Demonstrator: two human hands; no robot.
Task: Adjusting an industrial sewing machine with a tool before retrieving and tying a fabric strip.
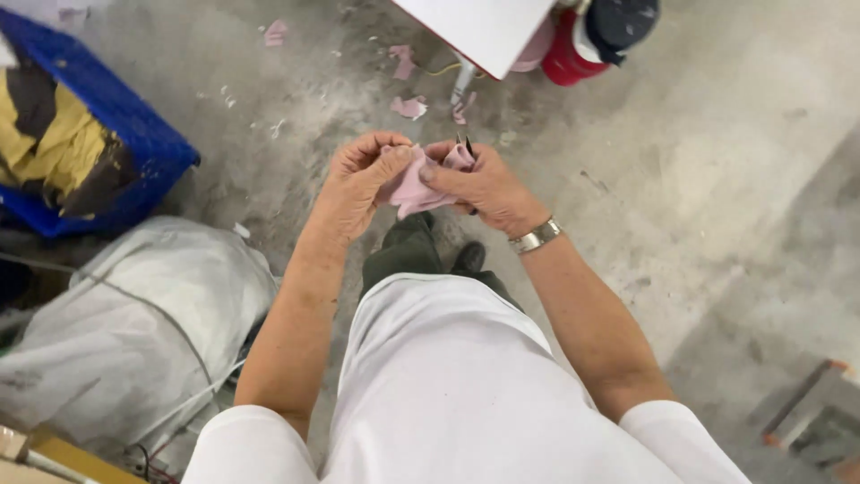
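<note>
Both of my hands meet in front of me over the floor, pinching a small piece of pink fabric [410, 188]. My left hand [358, 179] grips its left side with curled fingers. My right hand [479, 184], with a metal watch [536, 237] on the wrist, holds the right side. Small dark snips [467, 145] poke up between that hand's fingers, their points just above the fabric. Most of the snips are hidden in the hand.
A blue crate [134, 125] with yellow and dark cloth stands at the left. A grey tied sack [134, 332] lies below it. Pink scraps [408, 108] litter the concrete floor. A white table corner [484, 31] and a red container [566, 56] are at the top.
</note>
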